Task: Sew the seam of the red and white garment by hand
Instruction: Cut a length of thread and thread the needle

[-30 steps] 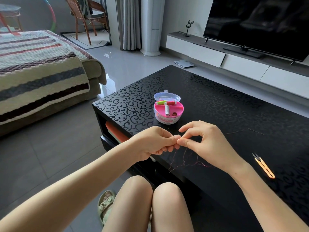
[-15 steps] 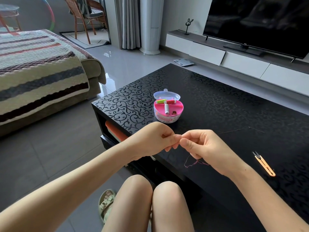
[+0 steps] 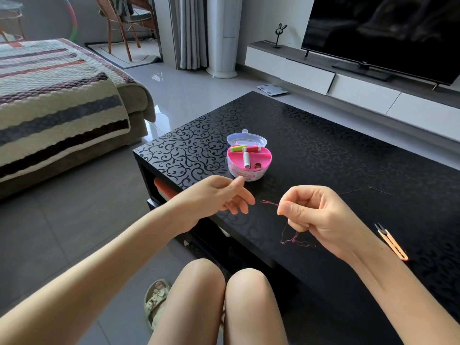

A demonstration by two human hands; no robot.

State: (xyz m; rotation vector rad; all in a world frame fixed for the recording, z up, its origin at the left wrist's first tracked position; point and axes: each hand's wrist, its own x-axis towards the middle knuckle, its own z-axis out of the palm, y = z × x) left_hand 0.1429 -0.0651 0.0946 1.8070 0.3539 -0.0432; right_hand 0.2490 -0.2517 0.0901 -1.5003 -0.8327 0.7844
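Observation:
My right hand (image 3: 315,217) pinches a thin red thread (image 3: 270,202) between thumb and forefinger above the black coffee table (image 3: 323,155); a short end sticks out to the left and a tangled loop (image 3: 295,239) hangs below the hand. My left hand (image 3: 219,195) hovers a little to the left of that end, fingers loosely spread, holding nothing that I can see. A needle (image 3: 379,191) with dark thread lies on the table beyond my right hand. No red and white garment is in view.
A pink round sewing box (image 3: 249,161) with thread spools and an open clear lid stands behind my hands. Orange thread snips (image 3: 392,242) lie at the right. A sofa with a striped blanket (image 3: 57,100) is on the left, a TV (image 3: 383,33) at the back.
My hands were together pinching the thread; they have now drawn apart. The left hand has let go and opened, while the right keeps the thread.

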